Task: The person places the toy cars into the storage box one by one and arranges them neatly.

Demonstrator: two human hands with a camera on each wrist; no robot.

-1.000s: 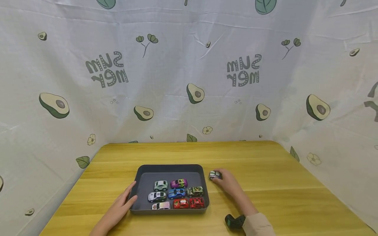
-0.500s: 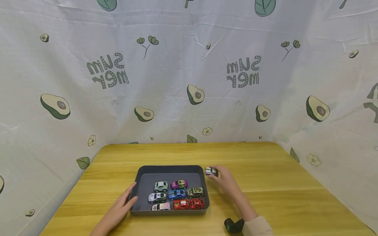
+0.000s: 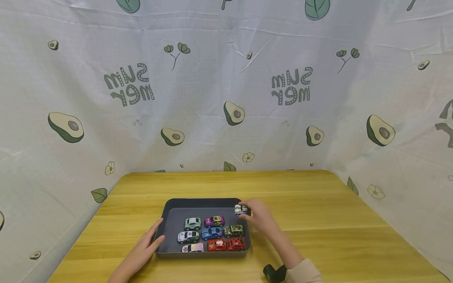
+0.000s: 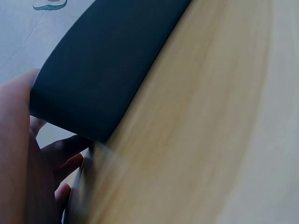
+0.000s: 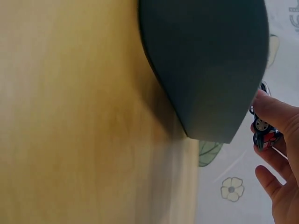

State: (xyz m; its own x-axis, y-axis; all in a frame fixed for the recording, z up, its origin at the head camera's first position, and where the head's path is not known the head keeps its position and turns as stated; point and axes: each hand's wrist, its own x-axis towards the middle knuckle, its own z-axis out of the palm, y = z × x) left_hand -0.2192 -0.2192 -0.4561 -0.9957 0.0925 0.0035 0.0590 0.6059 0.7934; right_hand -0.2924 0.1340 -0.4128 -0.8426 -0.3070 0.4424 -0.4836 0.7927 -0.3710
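Observation:
A small white toy car point(image 3: 242, 210) with green and dark markings is pinched between the thumb and fingers of my right hand point(image 3: 261, 217). It is above the back right part of a dark grey tray point(image 3: 203, 254). In the right wrist view, the toy car point(image 5: 262, 125) shows its wheels beyond the tray's wall point(image 5: 205, 70). My left hand point(image 3: 143, 244) holds the tray's left side, thumb over the rim. Inside the tray are several toy cars, among them a purple one point(image 3: 214, 221), a blue one point(image 3: 212, 233) and a red one point(image 3: 236, 244).
The tray stands on a yellow wooden table point(image 3: 301, 204). A black object point(image 3: 274, 273) lies by the right sleeve point(image 3: 303, 271), its kind unclear. A white curtain point(image 3: 198, 86) with printed avocados surrounds the table's back and sides.
My right hand has lifted the white toy car from the table right of the tray and carried it left, over the tray's rim. My left hand has stayed in place.

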